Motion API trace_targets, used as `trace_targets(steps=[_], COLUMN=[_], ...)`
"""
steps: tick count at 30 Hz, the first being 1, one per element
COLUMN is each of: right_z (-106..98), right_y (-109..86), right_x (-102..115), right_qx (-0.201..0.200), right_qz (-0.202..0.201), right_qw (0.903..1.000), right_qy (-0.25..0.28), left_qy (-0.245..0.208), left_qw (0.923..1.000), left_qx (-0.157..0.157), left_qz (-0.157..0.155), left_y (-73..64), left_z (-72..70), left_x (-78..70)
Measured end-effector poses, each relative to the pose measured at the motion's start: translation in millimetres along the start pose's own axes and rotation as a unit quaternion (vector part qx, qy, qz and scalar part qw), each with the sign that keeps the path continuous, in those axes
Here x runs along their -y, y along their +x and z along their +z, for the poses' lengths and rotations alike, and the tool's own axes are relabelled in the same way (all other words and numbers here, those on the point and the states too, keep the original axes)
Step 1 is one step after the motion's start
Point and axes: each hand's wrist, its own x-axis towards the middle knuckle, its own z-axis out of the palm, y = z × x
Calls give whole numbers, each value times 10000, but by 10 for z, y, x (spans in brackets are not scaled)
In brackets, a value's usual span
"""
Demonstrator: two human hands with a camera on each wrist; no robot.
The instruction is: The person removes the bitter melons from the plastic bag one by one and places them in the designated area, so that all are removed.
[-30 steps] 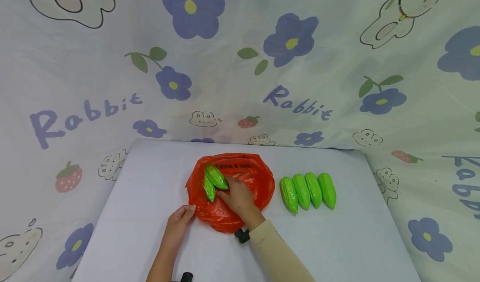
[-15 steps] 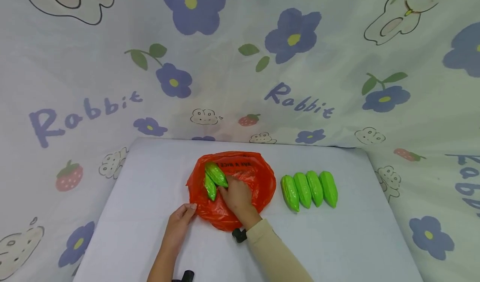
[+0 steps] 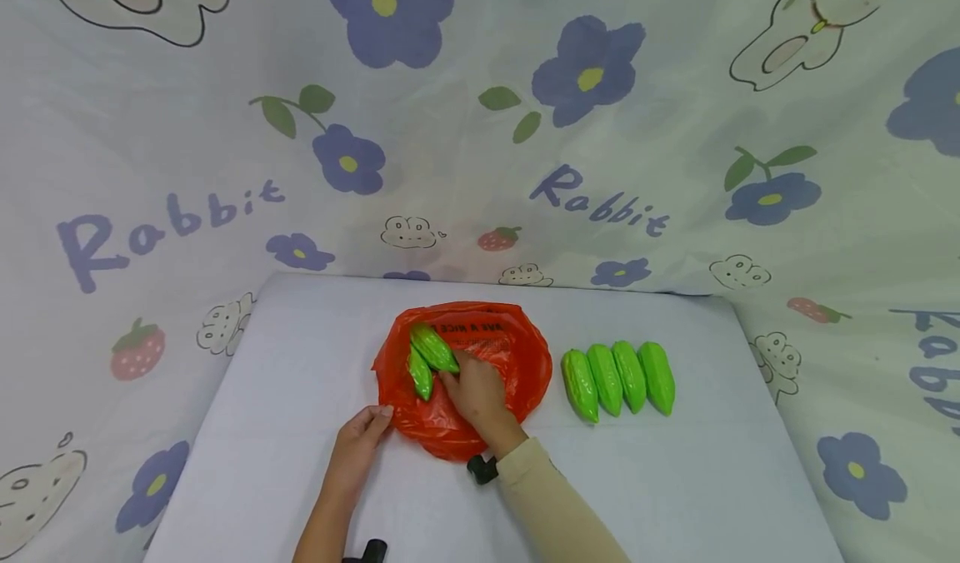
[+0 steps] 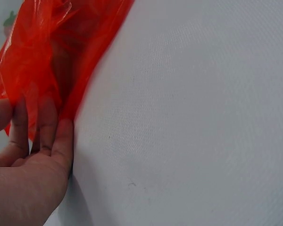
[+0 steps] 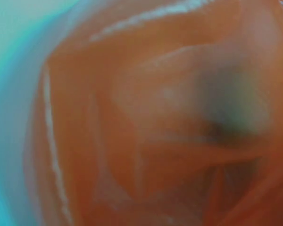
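Note:
A red plastic bag [image 3: 525,380] lies spread with its mouth open on the white table. Inside it on the left are two glossy green ridged bitter melons, an upper one [image 3: 431,346] and a smaller-looking lower one [image 3: 420,374]. My right hand [image 3: 482,392] reaches into the bag and grips the lower right end of the upper bitter melon, its fingertips partly hidden. My left hand [image 3: 362,438] pinches the bag's near left rim, thumb and fingers on the thin red plastic [image 4: 33,61]. The right wrist view is blurred, filled mostly by the bag [image 5: 94,141].
Several green bitter melons [image 3: 617,380] stand in a row on the white table [image 3: 720,480], right of the bag. A curtain [image 3: 450,171] printed with flowers and rabbits hangs behind the table. A black wrist camera [image 3: 482,470] sits under the right wrist.
Very little differs. The head view has shifted slightly. Both hands keep their places at the bag, and the upper bitter melon's near end has edged slightly right with the right hand.

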Motion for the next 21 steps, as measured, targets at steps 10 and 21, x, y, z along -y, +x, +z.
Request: trace_targets(steps=[10,21], right_z=[-17,-77], right_y=[-21,-58], right_x=[-50,-65], right_qx=[36,199], right_qz=[-24,27], right_qw=[9991,9979], right_qy=[417,614], left_qy=[-40,-31], left_qw=[10000,10000], left_qx=[14,30], left_qz=[13,43], left_y=[15,6], left_z=[3,-1], left_x=[13,-4])
